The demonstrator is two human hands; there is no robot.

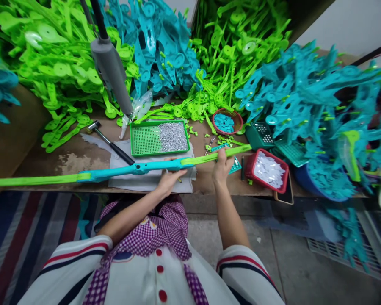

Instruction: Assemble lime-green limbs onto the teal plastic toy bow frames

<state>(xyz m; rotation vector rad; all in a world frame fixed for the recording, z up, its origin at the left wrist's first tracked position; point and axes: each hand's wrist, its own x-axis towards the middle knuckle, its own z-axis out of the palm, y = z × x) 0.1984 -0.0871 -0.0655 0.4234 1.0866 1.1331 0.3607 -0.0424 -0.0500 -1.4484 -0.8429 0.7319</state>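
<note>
While clamped on the green-and-teal strip (120, 171), both hands (168, 180) (221, 166) near the table edge (209, 190).

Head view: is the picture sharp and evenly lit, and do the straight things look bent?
Head view: light is soft and even, with no hard shadows or strong glare. The middle is sharp: left hand, right hand and green tray show clearly. The long plastic strip and table edge bow from wide-lens distortion. The teal parts at the right edge smear slightly.
</note>
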